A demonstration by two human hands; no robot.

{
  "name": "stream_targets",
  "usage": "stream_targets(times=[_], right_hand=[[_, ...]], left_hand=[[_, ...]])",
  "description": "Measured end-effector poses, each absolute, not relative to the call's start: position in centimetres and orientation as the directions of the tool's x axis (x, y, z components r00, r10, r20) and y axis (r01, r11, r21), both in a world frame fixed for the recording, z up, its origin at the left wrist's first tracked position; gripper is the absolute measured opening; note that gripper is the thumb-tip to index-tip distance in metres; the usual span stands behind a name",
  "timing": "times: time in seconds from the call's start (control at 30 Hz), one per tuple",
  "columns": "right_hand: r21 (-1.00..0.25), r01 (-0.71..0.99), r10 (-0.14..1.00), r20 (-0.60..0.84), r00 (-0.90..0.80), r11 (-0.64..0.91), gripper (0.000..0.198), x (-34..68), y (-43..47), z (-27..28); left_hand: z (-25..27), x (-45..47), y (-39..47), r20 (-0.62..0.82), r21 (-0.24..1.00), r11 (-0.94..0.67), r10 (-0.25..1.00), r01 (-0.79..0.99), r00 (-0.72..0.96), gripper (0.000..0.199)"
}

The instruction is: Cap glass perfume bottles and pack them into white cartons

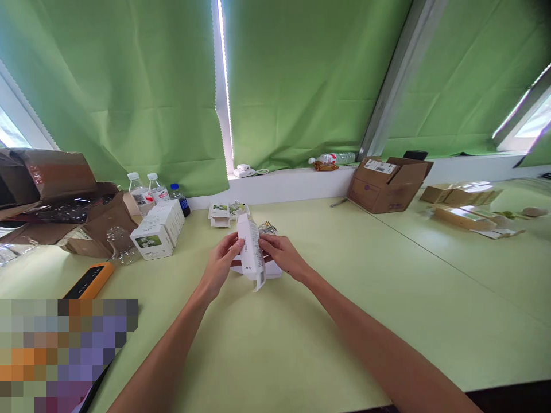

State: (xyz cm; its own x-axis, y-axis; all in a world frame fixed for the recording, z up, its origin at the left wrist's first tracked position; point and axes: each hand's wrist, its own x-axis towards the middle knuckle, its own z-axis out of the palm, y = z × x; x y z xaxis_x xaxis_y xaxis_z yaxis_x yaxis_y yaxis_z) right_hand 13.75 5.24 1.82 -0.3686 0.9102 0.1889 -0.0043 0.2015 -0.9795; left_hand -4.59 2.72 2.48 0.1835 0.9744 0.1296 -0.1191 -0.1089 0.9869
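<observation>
Between my two hands, a slim white printed carton (251,249) is held up over the table, tilted, with a flap hanging loose at its lower end. My left hand (222,258) grips its left side, thumb on the front face. On the right edge, the fingers of my right hand (282,252) are closed against the carton. Below and behind it lies another white piece (273,269), mostly hidden. A shiny clear and gold item (267,228) sits just beyond my right fingers; its kind is unclear.
At left stand a row of white boxes (155,238), bottles (140,192), an orange power strip (92,281) and an open cardboard box (81,206). A small white box (220,215) lies ahead. Another cardboard box (383,186) and flattened cartons (462,209) are at right.
</observation>
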Motion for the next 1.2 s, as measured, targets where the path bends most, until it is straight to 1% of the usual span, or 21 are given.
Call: stream_targets(times=[0.17,0.23,0.37,0.5,0.63,0.83,0.93,1.0,1.1,1.2], right_hand=[[-0.976,-0.012,0.900,0.204,-0.385,0.216,0.045,13.5,4.8,2.1],[-0.974,-0.002,0.892,0.207,-0.401,0.225,0.047,13.5,4.6,2.4],[-0.968,0.025,0.863,0.209,-0.459,0.248,0.053,13.4,4.2,2.8],[-0.965,0.048,0.866,0.210,-0.453,0.258,0.056,13.4,4.2,2.9],[-0.956,0.079,0.877,0.223,-0.426,0.281,0.053,13.7,4.6,2.6],[-0.956,0.114,0.902,0.209,-0.378,0.270,0.054,13.9,5.3,1.8],[-0.956,0.110,0.899,0.211,-0.385,0.271,0.052,13.7,5.2,1.8],[-0.948,0.119,0.891,0.229,-0.392,0.296,0.050,13.5,5.0,1.9],[-0.919,0.180,0.890,0.267,-0.371,0.351,0.046,13.0,4.3,2.2],[-0.905,0.200,0.883,0.284,-0.372,0.376,0.044,12.5,3.6,2.5]], left_hand=[[2.5,-4.5,2.8,0.036,0.989,-0.003,0.976,-0.151,0.217,0.062],[2.4,-4.6,2.8,0.026,0.987,0.013,0.972,-0.162,0.235,0.065],[2.2,-4.6,2.8,0.036,0.989,-0.002,0.974,-0.149,0.224,0.067],[2.3,-4.7,2.8,0.057,0.989,-0.018,0.963,-0.150,0.263,0.061],[2.5,-4.7,2.8,0.100,0.983,-0.052,0.955,-0.174,0.280,0.057],[3.0,-4.4,2.3,0.122,0.976,-0.068,0.958,-0.208,0.259,0.056],[3.4,-4.4,2.0,0.120,0.974,-0.064,0.960,-0.218,0.253,0.055],[3.5,-4.5,1.9,0.123,0.975,-0.070,0.961,-0.212,0.246,0.053],[3.5,-4.7,2.1,0.129,0.977,-0.083,0.964,-0.196,0.234,0.049],[3.2,-4.9,2.4,0.122,0.979,-0.077,0.963,-0.191,0.240,0.050]])
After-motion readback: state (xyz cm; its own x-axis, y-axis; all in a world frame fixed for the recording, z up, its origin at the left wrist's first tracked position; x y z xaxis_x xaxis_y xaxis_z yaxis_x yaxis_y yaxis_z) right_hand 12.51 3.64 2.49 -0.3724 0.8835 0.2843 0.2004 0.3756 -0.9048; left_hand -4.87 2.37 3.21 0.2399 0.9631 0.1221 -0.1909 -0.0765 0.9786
